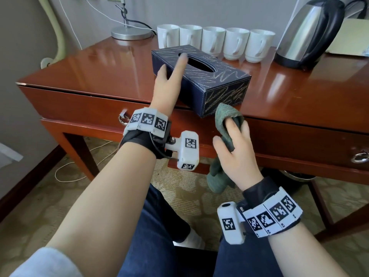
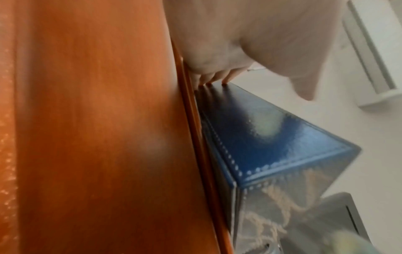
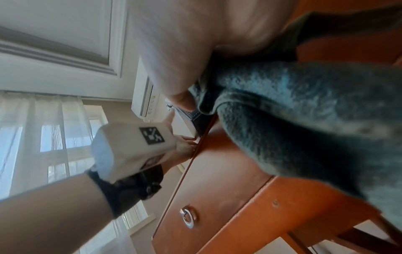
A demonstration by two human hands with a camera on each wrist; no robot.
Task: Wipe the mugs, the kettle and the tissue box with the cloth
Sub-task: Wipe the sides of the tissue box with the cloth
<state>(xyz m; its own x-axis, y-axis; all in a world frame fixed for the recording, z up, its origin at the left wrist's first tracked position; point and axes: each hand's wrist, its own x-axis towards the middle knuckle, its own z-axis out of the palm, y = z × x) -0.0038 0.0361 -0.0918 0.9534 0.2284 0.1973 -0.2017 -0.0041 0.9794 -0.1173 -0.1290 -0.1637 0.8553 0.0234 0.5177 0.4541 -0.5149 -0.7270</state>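
While the right hand (image 1: 237, 154) is nearest, just in front of the desk drawer, its fingers curl round the green cloth (image 1: 225, 124) and grip it. One end of the cloth pokes up past the fingertips and almost reaches the near end of the tissue box (image 1: 211, 78). I cannot tell if they touch. The other end hangs down below the hand.

A bit farther on, the left hand (image 1: 167, 84) rests on the left side of the tissue box. Its first finger lies straight along the top, near the oval hole. The thumb presses the far left end. In the left wrist view, the other fingertips (image 2: 214, 79) touch the box's long side, low down by the desk top.

The dark blue box sits slanted on the shiny brown desk (image 1: 99, 64), with its near end sticking out over the front edge.

Behind the box, five white mugs (image 1: 213, 41) stand upside down in a row by the wall. The silver kettle (image 1: 307, 33) stands to their right. A metal lamp base (image 1: 131, 33) sits at the back left.
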